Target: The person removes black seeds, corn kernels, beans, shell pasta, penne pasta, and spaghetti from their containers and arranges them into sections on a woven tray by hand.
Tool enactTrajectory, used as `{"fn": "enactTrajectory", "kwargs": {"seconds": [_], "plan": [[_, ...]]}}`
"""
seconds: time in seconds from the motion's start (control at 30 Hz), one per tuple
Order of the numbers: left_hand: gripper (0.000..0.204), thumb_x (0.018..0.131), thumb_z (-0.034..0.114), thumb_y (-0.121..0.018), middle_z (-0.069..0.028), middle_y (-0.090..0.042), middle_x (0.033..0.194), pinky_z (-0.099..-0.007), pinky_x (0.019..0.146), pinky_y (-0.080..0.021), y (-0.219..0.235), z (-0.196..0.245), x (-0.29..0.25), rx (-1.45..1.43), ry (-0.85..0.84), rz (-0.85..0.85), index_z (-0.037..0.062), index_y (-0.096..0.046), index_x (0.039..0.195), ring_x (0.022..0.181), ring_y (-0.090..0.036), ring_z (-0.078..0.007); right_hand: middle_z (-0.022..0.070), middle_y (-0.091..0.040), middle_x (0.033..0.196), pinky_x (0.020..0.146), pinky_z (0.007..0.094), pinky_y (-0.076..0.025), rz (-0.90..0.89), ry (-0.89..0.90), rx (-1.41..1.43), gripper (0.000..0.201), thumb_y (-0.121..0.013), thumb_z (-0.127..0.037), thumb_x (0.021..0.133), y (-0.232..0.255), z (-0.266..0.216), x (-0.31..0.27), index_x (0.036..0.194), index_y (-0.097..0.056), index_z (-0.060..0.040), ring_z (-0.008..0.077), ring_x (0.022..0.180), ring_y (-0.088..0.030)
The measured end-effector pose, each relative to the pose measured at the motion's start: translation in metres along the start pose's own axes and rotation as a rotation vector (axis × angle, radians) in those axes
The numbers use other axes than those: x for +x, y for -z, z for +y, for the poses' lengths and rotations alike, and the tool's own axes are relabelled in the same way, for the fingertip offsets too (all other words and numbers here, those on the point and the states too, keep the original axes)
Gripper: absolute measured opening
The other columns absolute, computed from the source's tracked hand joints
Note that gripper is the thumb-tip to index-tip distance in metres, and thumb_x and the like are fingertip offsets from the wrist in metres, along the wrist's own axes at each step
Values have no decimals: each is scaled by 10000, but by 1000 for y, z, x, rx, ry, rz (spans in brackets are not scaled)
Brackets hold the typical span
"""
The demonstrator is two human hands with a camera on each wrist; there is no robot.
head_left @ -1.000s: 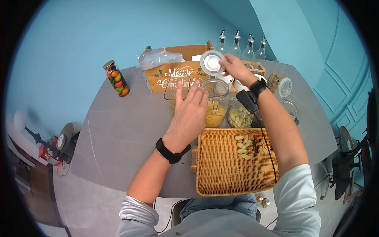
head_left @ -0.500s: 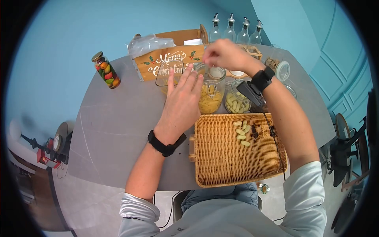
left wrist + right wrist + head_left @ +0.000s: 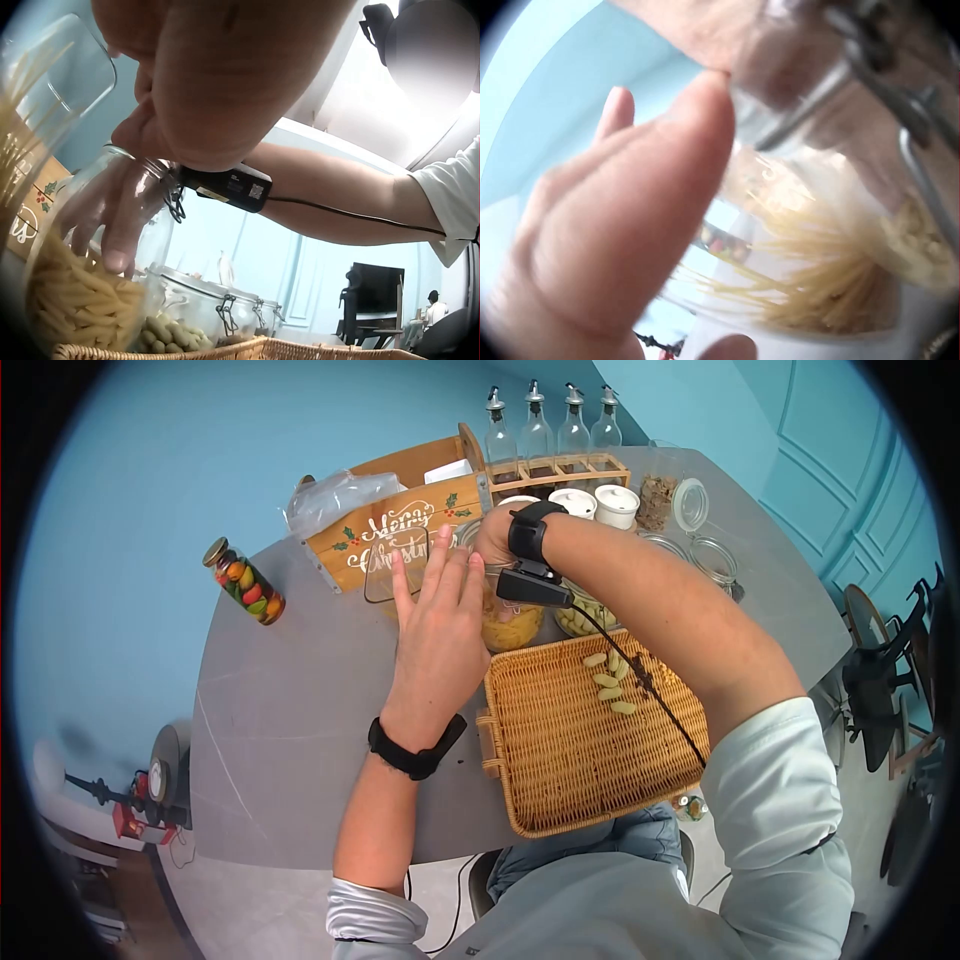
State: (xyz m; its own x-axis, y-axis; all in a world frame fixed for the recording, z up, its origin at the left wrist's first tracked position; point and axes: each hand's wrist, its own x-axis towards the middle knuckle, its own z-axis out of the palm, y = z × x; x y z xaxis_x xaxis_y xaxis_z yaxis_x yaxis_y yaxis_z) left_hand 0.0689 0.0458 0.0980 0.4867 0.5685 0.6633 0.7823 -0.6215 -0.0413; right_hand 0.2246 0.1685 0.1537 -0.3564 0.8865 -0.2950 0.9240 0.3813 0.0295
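Left hand [image 3: 437, 625], fingers straight, steadies the pasta jar [image 3: 512, 622] at the wicker tray's [image 3: 580, 750] 11 o'clock corner on the table [image 3: 290, 700]. Right hand [image 3: 112, 217] reaches inside, fingertips at the penne; its grip cannot be told. Nothing lifted out yet.

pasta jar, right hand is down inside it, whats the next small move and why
Probably close the fingers on a few pasta pieces and lift the right hand straight up out of the pasta jar. The left wrist view shows its fingers reaching down through the mouth to the pasta, while the left hand lies flat against the jar's side, steadying it.
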Motion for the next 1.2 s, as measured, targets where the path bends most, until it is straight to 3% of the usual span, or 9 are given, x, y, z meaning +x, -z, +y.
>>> {"fn": "enactTrajectory", "kwargs": {"seconds": [0.43, 0.53, 0.67, 0.87, 0.93, 0.97, 1.03, 1.07, 1.2], "plan": [[585, 802, -155, -526, -173, -567, 1423, -652, 1248, -168, -2, 1, -1, -7, -13, 28, -61, -594, 1376, 1529, -370, -312, 183, -748, 1091, 867, 425, -543, -213, 54, -17, 566, -811, -376, 824, 16, -4, -8, 1266, -688, -44, 321, 953, -702], [591, 799, -160, -523, -169, -570, 1416, -650, 1250, -167, -1, 3, -2, -9, -4, 29, -53, -599, 1375, 1531, -368, -308, 189, -733, 1131, 868, 438, -533, -87, -16, 51, 529, -770, -361, 857, 5, 4, 8, 1277, -677, -53, 330, 993, -686], [596, 791, -165, -518, -167, -574, 1408, -653, 1251, -159, 2, 5, -2, -12, -16, 16, -48, -609, 1368, 1533, -365, -306, 196, -725, 1162, 888, 452, -526, -86, 38, 57, 473, -738, -332, 883, -2, 9, 11, 1270, -684, -65, 346, 1041, -673], [600, 779, -168, -516, -162, -576, 1407, -657, 1253, -151, 3, 6, -2, -24, 1, 8, -50, -616, 1359, 1532, -368, -302, 177, -746, 1067, 821, 447, -548, -164, 156, 149, 406, -664, -350, 928, 9, 11, -3, 1244, -735, -106, 320, 932, -716], [602, 776, -167, -516, -160, -576, 1409, -657, 1254, -150, 4, 5, -2, -27, 7, 1, -51, -617, 1358, 1532, -368, -301, 71, -759, 994, 675, 358, -548, -374, 317, 219, 262, -722, -194, 893, 14, 19, 17, 1135, -739, -93, 180, 782, -694], [608, 772, -168, -514, -158, -575, 1413, -655, 1253, -152, 4, 5, -1, -22, 5, 1, -48, -617, 1359, 1532, -368, -299, 71, -759, 994, 675, 358, -548, -376, 318, 221, 262, -722, -194, 893, 23, 14, 9, 1135, -739, -93, 180, 782, -694], [613, 768, -169, -512, -156, -574, 1417, -654, 1253, -153, 4, 6, -1, -24, 1, -4, -46, -616, 1360, 1533, -367, -297, 53, -743, 868, 630, 348, -524, -193, 262, -108, 145, -690, -189, 917, 39, 11, -8, 996, -772, -98, 168, 726, -668], [616, 766, -169, -508, -155, -572, 1422, -653, 1252, -156, 3, 6, -1, -22, 1, 5, -43, -615, 1359, 1533, -366, -297, 44, -714, 777, 597, 343, -495, -94, 268, 97, 160, -690, -221, 950, 37, 16, -10, 905, -785, -101, 177, 683, -641], [623, 765, -165, -500, -157, -564, 1436, -654, 1247, -165, 4, 6, -3, -34, 7, 5, -32, -613, 1363, 1534, -365, -298, 15, -726, 804, 540, 300, -451, 129, 361, 157, 224, -699, -312, 991, 43, 32, -47, 962, -792, -110, 129, 666, -620]]}}
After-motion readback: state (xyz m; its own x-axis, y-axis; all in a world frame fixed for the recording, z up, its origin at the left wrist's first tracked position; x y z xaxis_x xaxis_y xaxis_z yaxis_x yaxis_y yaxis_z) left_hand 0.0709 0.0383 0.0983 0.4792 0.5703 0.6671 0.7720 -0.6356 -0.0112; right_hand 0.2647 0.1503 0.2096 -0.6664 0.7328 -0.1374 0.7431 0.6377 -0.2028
